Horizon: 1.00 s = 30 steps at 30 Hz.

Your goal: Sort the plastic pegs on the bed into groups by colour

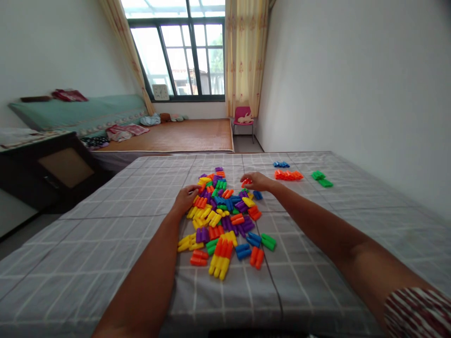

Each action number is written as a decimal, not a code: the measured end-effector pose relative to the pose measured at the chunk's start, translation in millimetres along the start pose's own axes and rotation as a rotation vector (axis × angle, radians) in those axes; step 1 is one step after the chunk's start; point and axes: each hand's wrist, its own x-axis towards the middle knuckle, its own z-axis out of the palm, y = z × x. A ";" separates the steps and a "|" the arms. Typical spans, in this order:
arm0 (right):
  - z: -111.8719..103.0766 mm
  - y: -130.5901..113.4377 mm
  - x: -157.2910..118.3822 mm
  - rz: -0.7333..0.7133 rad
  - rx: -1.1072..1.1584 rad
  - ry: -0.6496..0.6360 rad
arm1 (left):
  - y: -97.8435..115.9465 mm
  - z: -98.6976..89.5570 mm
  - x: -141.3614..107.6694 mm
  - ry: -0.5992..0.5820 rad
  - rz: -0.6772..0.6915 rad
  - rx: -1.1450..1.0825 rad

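Observation:
A loose pile of plastic building blocks point(229, 204), in yellow, orange, purple, blue and green, lies on the checked cloth. My left hand point(185, 199) is at the pile's left edge, fingers curled and pressed together at an orange block point(202, 188); its grip is partly hidden. Past the pile's far right side, my right hand point(260, 180) pinches an orange-red building block point(246, 182) between thumb and fingers. Nearer to me lies a joined piece of orange and yellow blocks point(221, 258).
Sorted apart at the right are blue blocks point(281, 165), a row of orange blocks point(289, 175) and green blocks point(322, 179). The grey checked cloth point(105, 230) covers the surface. Beyond stand a mat-covered bed point(190, 134), a pink chair point(243, 112) and a dark cabinet point(63, 164).

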 end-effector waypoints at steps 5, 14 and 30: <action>-22.2 65.2 -46.3 0.147 0.077 0.128 | 3.9 -1.8 0.4 0.003 -0.011 0.006; -2.9 125.9 -97.2 0.112 0.100 0.181 | 10.5 -5.1 -1.8 -0.007 -0.014 0.046; 8.9 99.8 -97.5 0.098 0.048 0.541 | 8.7 -2.7 -2.6 0.021 -0.004 0.045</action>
